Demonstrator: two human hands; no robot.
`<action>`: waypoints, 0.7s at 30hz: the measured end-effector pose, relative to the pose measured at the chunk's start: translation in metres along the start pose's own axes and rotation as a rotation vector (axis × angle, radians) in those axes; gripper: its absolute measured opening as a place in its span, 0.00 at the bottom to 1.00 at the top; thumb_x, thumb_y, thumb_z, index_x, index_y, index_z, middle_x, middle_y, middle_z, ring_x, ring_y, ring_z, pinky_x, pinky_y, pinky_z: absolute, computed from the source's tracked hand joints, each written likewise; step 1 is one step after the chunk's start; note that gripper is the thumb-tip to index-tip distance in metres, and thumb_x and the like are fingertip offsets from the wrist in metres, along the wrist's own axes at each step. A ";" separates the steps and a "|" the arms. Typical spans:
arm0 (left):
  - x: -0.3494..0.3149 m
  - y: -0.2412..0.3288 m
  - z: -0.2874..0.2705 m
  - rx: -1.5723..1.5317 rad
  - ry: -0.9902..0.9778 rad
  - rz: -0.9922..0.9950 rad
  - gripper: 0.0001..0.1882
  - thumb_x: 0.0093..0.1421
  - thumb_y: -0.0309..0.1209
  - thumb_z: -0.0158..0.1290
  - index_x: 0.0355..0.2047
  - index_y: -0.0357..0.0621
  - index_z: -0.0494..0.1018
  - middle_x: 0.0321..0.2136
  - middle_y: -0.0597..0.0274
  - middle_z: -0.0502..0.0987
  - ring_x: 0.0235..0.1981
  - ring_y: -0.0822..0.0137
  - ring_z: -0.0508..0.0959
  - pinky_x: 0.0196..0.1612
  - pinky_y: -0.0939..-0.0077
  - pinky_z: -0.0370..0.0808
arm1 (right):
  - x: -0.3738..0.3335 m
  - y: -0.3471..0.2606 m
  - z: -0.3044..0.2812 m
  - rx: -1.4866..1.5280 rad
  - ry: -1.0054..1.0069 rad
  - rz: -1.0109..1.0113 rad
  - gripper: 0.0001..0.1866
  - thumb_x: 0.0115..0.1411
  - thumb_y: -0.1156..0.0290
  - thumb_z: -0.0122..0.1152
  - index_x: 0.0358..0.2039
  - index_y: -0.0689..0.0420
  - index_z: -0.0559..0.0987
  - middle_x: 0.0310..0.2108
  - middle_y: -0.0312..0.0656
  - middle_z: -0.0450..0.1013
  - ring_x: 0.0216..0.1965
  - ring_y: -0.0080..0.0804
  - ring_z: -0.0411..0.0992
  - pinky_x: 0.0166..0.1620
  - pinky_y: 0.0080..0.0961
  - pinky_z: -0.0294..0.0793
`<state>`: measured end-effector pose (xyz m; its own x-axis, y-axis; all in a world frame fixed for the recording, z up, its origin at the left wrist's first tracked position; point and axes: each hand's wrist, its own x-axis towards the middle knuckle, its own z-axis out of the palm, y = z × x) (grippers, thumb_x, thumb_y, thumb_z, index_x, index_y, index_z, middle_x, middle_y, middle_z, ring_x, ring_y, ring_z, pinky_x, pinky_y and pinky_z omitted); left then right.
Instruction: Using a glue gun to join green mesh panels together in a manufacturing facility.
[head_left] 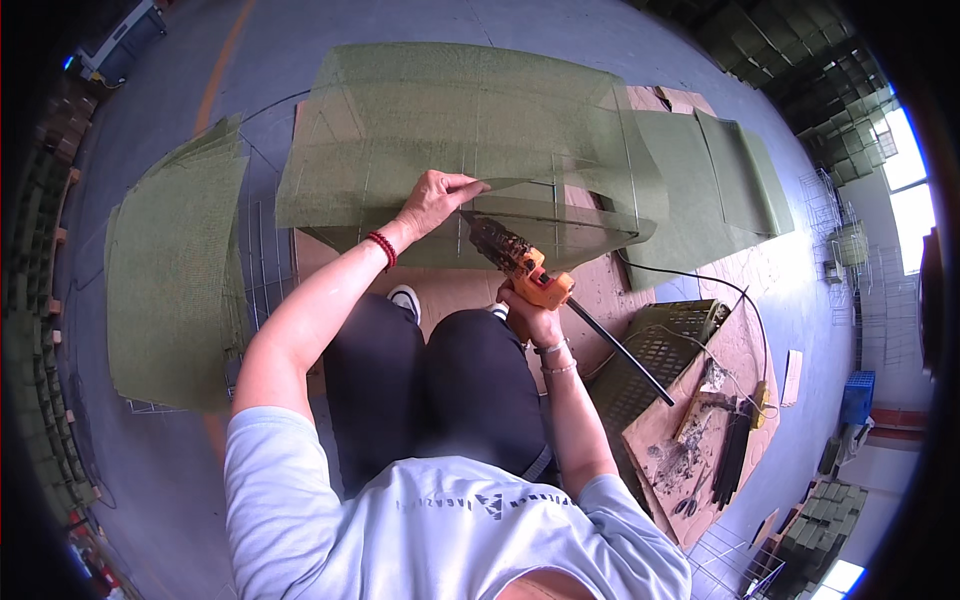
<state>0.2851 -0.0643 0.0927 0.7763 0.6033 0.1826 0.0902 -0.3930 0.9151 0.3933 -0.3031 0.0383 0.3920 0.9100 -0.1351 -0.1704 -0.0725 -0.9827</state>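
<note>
Your left hand (437, 203) is nearly closed, thumb and fingers pinched together on the near edge of the green mesh sheet (470, 110), just past your knees. The sheet lies over thin wires (632, 165), which show through it, and cardboard (605, 305) is spread on the floor (400, 25) beneath. A red bead bracelet (380, 250) circles your left wrist.

Your right hand (533, 320) is wrapped around the handle of an orange glue gun (545, 288), its fingers partly hidden by the tool. The gun's dark, crusted front end points up and to the left, near your left fingertips; whether it touches the mesh, you cannot tell from here. A long black stick (620, 352) juts out of its back, toward your lower right.

To your right, a green crate (660, 340) stands next to a stained cardboard panel (650, 455) bearing black sticks (735, 460) and scissors (686, 507). A yellow connector (760, 405) lies near the black sticks. More green sheets (175, 290) are piled on your left, and others (680, 165) lie beyond the mesh on your right
</note>
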 end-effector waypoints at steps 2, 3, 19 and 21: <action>-0.001 0.002 0.000 0.001 -0.003 -0.017 0.15 0.60 0.41 0.54 0.37 0.43 0.81 0.30 0.61 0.82 0.30 0.78 0.77 0.36 0.79 0.72 | 0.000 0.000 0.000 -0.028 0.011 0.000 0.06 0.53 0.74 0.63 0.32 0.59 0.77 0.29 0.34 0.75 0.32 0.22 0.73 0.37 0.21 0.72; -0.001 0.002 -0.001 -0.004 -0.002 -0.017 0.15 0.60 0.41 0.54 0.37 0.43 0.81 0.30 0.61 0.82 0.30 0.78 0.76 0.36 0.79 0.72 | -0.001 0.000 0.000 -0.027 0.011 0.000 0.06 0.53 0.74 0.63 0.32 0.59 0.77 0.29 0.34 0.75 0.32 0.22 0.73 0.37 0.21 0.72; 0.001 -0.002 -0.001 -0.027 0.006 -0.016 0.15 0.60 0.41 0.54 0.37 0.43 0.81 0.26 0.65 0.82 0.27 0.82 0.73 0.33 0.80 0.71 | -0.009 0.004 -0.008 0.156 0.062 -0.041 0.07 0.54 0.76 0.60 0.33 0.60 0.74 0.30 0.35 0.73 0.34 0.23 0.71 0.39 0.21 0.70; 0.000 -0.001 -0.001 -0.027 0.006 -0.015 0.15 0.60 0.41 0.54 0.37 0.43 0.81 0.25 0.66 0.81 0.27 0.82 0.72 0.33 0.80 0.71 | -0.010 0.003 -0.008 0.160 0.059 -0.042 0.07 0.54 0.76 0.60 0.34 0.60 0.74 0.31 0.35 0.72 0.34 0.23 0.71 0.39 0.21 0.69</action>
<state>0.2847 -0.0635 0.0922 0.7715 0.6128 0.1711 0.0847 -0.3654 0.9270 0.3961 -0.3155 0.0354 0.4537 0.8849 -0.1059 -0.2923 0.0355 -0.9557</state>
